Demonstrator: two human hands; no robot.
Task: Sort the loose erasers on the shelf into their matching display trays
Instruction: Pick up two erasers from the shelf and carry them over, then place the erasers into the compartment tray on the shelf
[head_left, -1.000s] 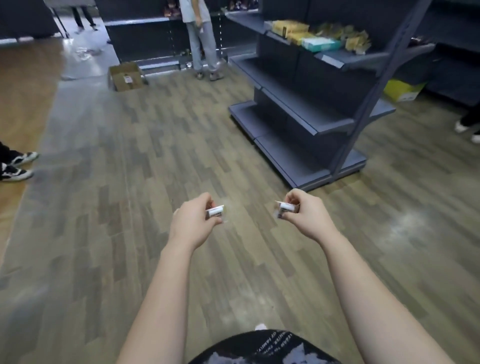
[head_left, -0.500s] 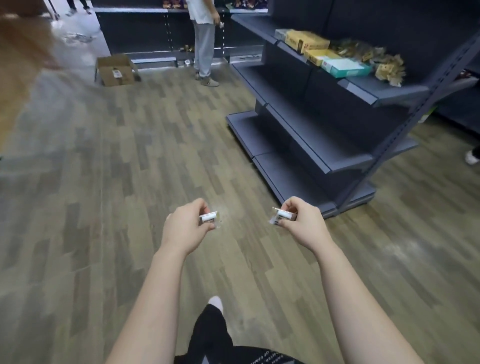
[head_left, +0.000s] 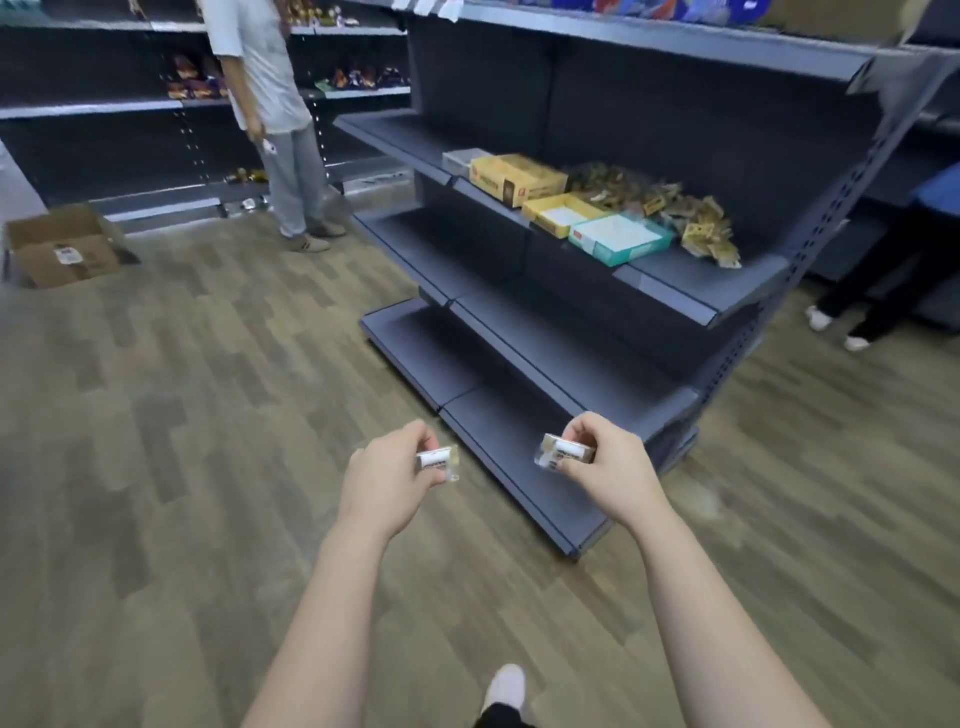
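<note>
My left hand (head_left: 387, 475) pinches a small wrapped white eraser (head_left: 435, 461). In my right hand (head_left: 608, 470) sits another wrapped eraser (head_left: 563, 453), pinched between thumb and fingers. Both hands hover over the floor in front of the grey shelf unit (head_left: 670, 291). On its middle shelf stand a yellow tray (head_left: 558, 214) and a teal tray (head_left: 618, 239), both open and pale inside, beside a closed yellow box (head_left: 514, 179). A heap of loose yellow-wrapped erasers (head_left: 675, 213) lies behind and to the right of the trays.
A person (head_left: 275, 114) in a white shirt stands by the far shelves at upper left. An open cardboard box (head_left: 62, 244) sits on the wooden floor at left. Someone's legs and white shoes (head_left: 841, 327) show at right, past the shelf end. My own shoe (head_left: 506, 686) is below.
The view has moved closer to the shelf unit and tilted up, so the trays and heap are nearer and larger. Both hands keep holding their erasers in the same pose.
</note>
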